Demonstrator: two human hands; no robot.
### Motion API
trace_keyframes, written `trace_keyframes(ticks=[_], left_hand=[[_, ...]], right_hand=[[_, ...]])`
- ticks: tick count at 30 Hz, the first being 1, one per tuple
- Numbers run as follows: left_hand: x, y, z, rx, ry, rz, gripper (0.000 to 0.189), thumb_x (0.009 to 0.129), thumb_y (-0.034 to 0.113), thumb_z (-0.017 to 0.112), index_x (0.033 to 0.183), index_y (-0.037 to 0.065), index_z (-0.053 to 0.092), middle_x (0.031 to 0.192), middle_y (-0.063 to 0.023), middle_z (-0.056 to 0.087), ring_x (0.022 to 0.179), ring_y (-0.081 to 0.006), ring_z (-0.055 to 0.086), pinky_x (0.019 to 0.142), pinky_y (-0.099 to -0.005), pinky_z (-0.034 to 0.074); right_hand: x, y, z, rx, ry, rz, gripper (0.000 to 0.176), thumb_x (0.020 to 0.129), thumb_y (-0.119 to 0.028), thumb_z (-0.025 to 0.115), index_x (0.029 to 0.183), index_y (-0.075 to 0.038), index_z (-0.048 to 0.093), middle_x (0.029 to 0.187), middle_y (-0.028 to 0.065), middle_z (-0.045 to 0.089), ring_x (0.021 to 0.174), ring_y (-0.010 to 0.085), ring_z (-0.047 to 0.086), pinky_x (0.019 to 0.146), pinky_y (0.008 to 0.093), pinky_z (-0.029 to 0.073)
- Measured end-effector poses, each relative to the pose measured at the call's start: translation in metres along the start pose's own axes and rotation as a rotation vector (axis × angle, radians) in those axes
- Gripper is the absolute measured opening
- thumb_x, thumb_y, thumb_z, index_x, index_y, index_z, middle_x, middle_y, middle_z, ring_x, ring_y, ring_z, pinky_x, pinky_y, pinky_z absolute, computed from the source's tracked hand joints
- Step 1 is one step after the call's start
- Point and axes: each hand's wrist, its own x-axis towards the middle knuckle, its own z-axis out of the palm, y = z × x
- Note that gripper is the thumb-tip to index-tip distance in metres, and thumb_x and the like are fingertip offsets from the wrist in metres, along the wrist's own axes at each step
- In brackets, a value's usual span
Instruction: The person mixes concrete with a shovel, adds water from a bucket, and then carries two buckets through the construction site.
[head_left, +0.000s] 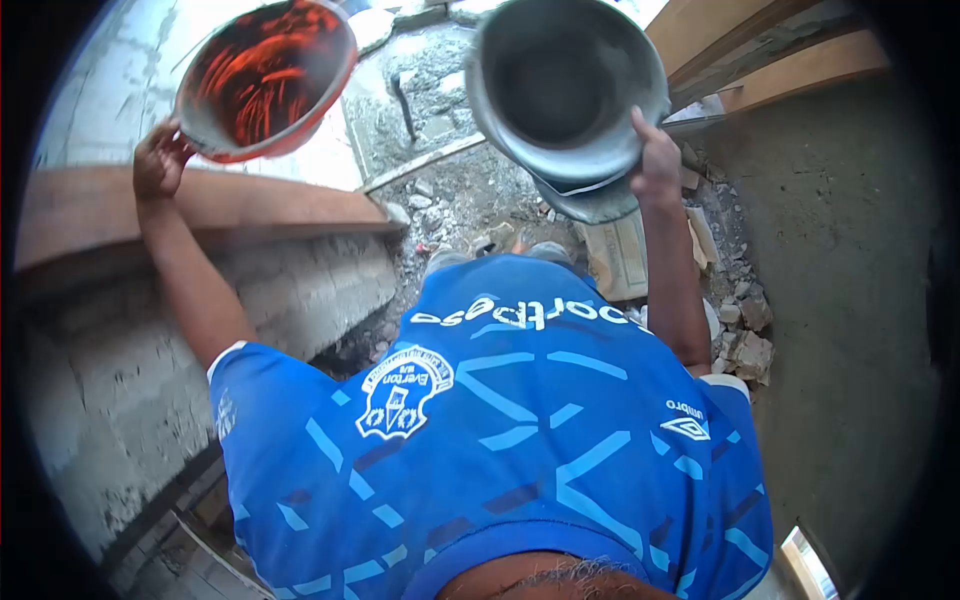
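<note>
My left hand (163, 160) is closed on the near left rim of a red-orange basin (270, 85), with grey smears over its inside. The basin is raised and tipped so its hollow faces me. On the other side, my right hand (656, 160) grips the right rim of a dark grey basin (555, 90), thumb laid over the edge. Just under it shows another grey rim (590, 203), mostly hidden by the upper one. Both basins hang in front of my blue shirt (500, 400), apart from each other.
Rubble (740, 330) lines the ground to the right, beside a grey plastered wall (840, 250). A rough block wall (220, 330) with a wooden board (250, 205) along it runs on the left. Wooden beams (790, 75) stand at upper right. Broken stones lie around my feet (548, 252).
</note>
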Motion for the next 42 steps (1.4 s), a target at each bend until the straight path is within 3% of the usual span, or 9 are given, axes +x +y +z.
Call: trace_keyframes(ticks=[6,9,12,15,16,18,21,33,42], left_hand=[[0.038,-0.002,-0.060,-0.056,0.095,0.012,0.023,0.094,0.011,0.062,0.115,0.000,0.064,0.111,-0.0131,0.070,0.105,-0.0256,0.067,0.098,-0.0435,0.053],[0.036,0.002,-0.067,-0.023,0.160,0.057,0.020,0.095,0.011,0.061,0.113,0.003,0.065,0.108,-0.0091,0.071,0.102,-0.0223,0.067,0.094,-0.0403,0.053],[0.032,0.004,-0.081,0.057,0.233,0.128,0.016,0.097,0.012,0.060,0.110,0.005,0.066,0.104,-0.0052,0.070,0.097,-0.0192,0.067,0.091,-0.0391,0.053],[0.017,0.005,-0.041,0.135,0.246,0.203,0.021,0.098,0.011,0.058,0.117,0.003,0.065,0.114,-0.0089,0.068,0.108,-0.0182,0.063,0.097,-0.0388,0.049],[0.010,-0.002,-0.012,0.274,0.187,0.331,0.025,0.099,0.010,0.057,0.122,0.001,0.062,0.120,-0.0114,0.065,0.113,-0.0184,0.061,0.100,-0.0384,0.047],[0.008,-0.004,0.000,0.380,0.210,0.399,0.033,0.100,0.008,0.055,0.131,-0.003,0.055,0.127,-0.0126,0.061,0.117,-0.0185,0.059,0.103,-0.0383,0.044],[0.009,-0.013,0.005,0.294,0.378,0.353,0.037,0.101,0.008,0.056,0.134,-0.006,0.049,0.127,-0.0122,0.060,0.116,-0.0190,0.060,0.103,-0.0376,0.044],[0.064,-0.038,-0.019,0.132,0.456,0.462,0.052,0.093,0.005,0.062,0.139,-0.011,0.045,0.127,-0.0170,0.062,0.116,-0.0228,0.062,0.102,-0.0350,0.048],[0.069,-0.040,-0.024,0.159,0.581,0.495,0.039,0.089,0.008,0.066,0.123,-0.007,0.055,0.114,-0.0124,0.065,0.101,-0.0178,0.064,0.092,-0.0322,0.052]], right_hand=[[0.147,-0.058,0.056,0.168,-0.187,0.023,0.027,0.098,-0.020,0.066,0.114,0.001,0.063,0.107,0.0097,0.071,0.095,0.0210,0.070,0.090,0.0340,0.057],[0.206,-0.086,0.070,0.262,-0.449,-0.038,0.045,0.097,-0.026,0.064,0.139,-0.010,0.057,0.147,0.0177,0.050,0.133,0.0349,0.050,0.106,0.0515,0.044],[0.226,-0.118,0.113,0.143,-0.297,-0.469,0.050,0.101,-0.027,0.061,0.146,-0.010,0.048,0.151,0.0163,0.046,0.129,0.0317,0.054,0.106,0.0461,0.047],[0.333,-0.131,0.116,0.408,-0.549,-0.123,0.077,0.096,-0.023,0.068,0.159,-0.018,0.024,0.157,0.0174,0.039,0.133,0.0320,0.051,0.110,0.0497,0.044],[0.358,-0.139,0.124,0.406,-0.562,-0.133,0.077,0.096,-0.023,0.068,0.159,-0.018,0.024,0.157,0.0174,0.039,0.133,0.0320,0.051,0.110,0.0497,0.044],[0.402,-0.157,0.146,0.310,-0.232,-0.254,0.034,0.096,-0.018,0.069,0.123,0.000,0.062,0.117,0.0119,0.070,0.109,0.0265,0.068,0.099,0.0435,0.054],[0.454,-0.194,0.158,0.273,-0.160,-0.211,0.039,0.095,-0.019,0.070,0.128,0.000,0.061,0.125,0.0133,0.068,0.116,0.0299,0.065,0.103,0.0486,0.052],[0.412,-0.280,0.183,0.259,-0.005,-0.422,0.062,0.096,-0.024,0.069,0.144,0.006,0.045,0.140,0.0186,0.057,0.125,0.0339,0.058,0.110,0.0454,0.045],[0.438,-0.317,0.166,0.178,0.177,-0.500,0.070,0.091,-0.032,0.075,0.142,0.008,0.048,0.144,0.0186,0.054,0.128,0.0326,0.056,0.111,0.0432,0.042]])
